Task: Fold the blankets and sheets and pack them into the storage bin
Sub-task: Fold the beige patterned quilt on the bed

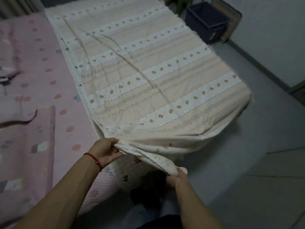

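Far left, a pink bedspread [49, 83] with round spots is seen covering the bed, and a folded pink blanket [28, 146] with small patchwork squares is laid on it near the left edge. Moving right, a cream quilt [148, 76] with peach stripes and rows of little bear prints is spread lengthways along the bed's right side, reaching from the near corner up toward the far end; its right edge is draped over the side of the bed.

Now the near end. The left hand [105, 151], marked by a red string bracelet [94, 158] at the wrist, is placed at the quilt's near left corner: the fabric is pinched between curled fingers and thumb, and the bulk of the quilt is stretched away from it, up and to the right. Between the two hands the quilt's near hem is lifted off the bed and held taut in a slanting line, the white underside with dark prints being shown beneath.

Further right and lower, the right hand [178, 178] is closed round the other near corner, fingers curled over a bunched fold of cloth, held out past the edge of the bed and above the floor [247, 162]. The quilt lies above and to the left of this hand.

Top right, a dark blue storage bin [206, 22] is set on the floor beside the far end of the bed, open at the top, well apart from both hands.
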Action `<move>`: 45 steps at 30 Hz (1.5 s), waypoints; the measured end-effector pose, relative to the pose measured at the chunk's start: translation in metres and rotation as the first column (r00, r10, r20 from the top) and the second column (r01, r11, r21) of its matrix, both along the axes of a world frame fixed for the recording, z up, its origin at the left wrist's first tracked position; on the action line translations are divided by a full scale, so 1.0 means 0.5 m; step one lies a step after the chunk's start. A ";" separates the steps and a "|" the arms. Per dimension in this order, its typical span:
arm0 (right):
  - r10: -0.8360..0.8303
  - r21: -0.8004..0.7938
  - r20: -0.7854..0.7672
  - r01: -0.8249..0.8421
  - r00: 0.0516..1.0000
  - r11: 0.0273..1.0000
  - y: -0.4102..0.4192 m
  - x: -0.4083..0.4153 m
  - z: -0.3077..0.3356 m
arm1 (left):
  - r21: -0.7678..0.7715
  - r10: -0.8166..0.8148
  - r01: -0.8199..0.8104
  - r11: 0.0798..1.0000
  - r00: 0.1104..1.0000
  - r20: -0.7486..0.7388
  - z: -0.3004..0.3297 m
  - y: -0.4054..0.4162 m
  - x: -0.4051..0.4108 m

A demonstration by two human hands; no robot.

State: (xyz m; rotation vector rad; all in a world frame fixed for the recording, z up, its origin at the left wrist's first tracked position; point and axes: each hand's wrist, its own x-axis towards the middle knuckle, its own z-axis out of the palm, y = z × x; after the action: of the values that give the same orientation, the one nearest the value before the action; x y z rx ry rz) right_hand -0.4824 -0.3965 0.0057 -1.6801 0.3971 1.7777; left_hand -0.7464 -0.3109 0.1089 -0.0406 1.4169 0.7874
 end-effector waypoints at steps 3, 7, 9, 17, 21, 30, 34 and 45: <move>-0.362 0.060 0.032 0.359 0.932 0.931 0.053 0.061 0.059 | -0.086 -0.030 0.018 0.996 0.989 -0.143 -0.042 -0.001 -0.030; -0.360 0.442 0.166 0.257 0.918 0.859 0.133 0.074 0.169 | -0.136 -0.173 0.124 0.983 0.875 -0.453 -0.078 0.010 -0.044; -0.241 0.533 0.197 0.102 0.950 0.840 0.160 0.033 0.219 | -0.196 -0.361 0.318 0.927 0.626 -0.691 -0.064 0.015 -0.031; 0.127 0.593 0.461 -0.412 0.878 0.692 0.233 -0.107 0.273 | 0.290 -0.280 0.921 0.260 0.360 -0.890 0.025 0.046 0.176; 0.145 0.494 0.304 -0.286 0.942 0.821 0.280 -0.042 0.254 | 0.233 -0.089 0.952 0.198 0.255 -0.963 0.036 0.094 0.154; 0.476 0.044 0.851 -0.933 0.223 0.357 0.405 0.129 0.083 | 0.113 -0.281 0.990 0.089 0.134 -0.950 0.106 0.170 0.115; 0.642 0.299 0.757 -0.939 0.124 -0.171 0.500 0.156 0.097 | 0.114 -0.335 0.958 0.263 0.201 -0.921 0.151 0.201 0.137; 0.622 0.373 0.770 -0.689 -0.144 -0.621 0.673 0.146 0.214 | 0.125 -0.211 0.659 0.741 0.405 -0.890 0.209 0.164 0.132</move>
State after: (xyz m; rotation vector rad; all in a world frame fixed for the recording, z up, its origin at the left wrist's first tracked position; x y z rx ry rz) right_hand -0.4095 -0.0598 0.1129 -0.8328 -2.4764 1.9256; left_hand -0.6805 -0.2287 0.2133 1.2583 1.9576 0.6600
